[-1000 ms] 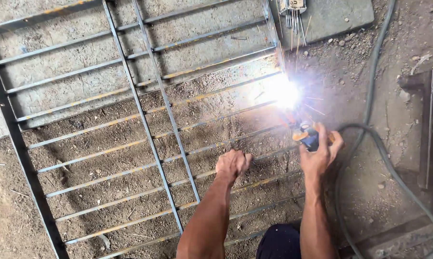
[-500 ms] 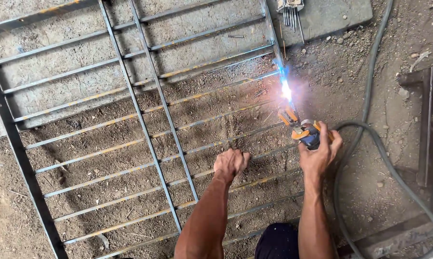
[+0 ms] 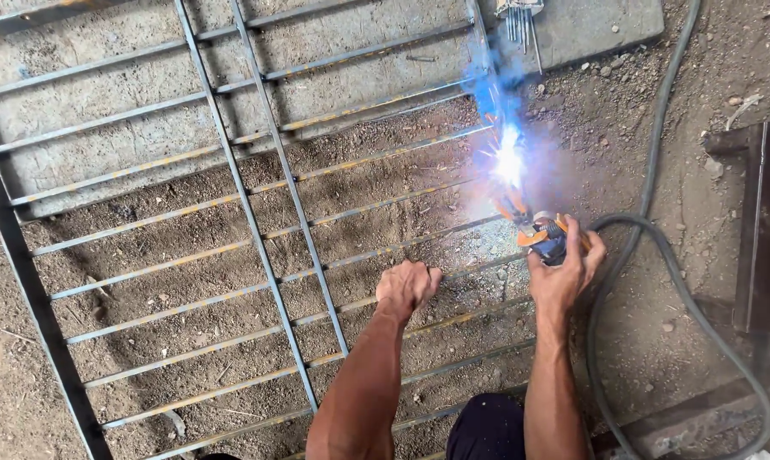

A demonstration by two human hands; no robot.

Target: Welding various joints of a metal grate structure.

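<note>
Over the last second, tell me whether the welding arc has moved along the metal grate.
Yes. The arc has shifted slightly toward the right hand along the grate, now further from the bundle of rods at its top corner.

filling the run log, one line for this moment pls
right hand: grips electrode holder | arc: lit on metal grille | left hand: fist on bar

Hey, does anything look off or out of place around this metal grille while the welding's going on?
Mostly the bare hands: the right hand holds the orange electrode holder close to the bright arc with no glove, and the left hand rests fisted on the metal grille. A grey cable loops loosely over the dirt alongside.
</note>
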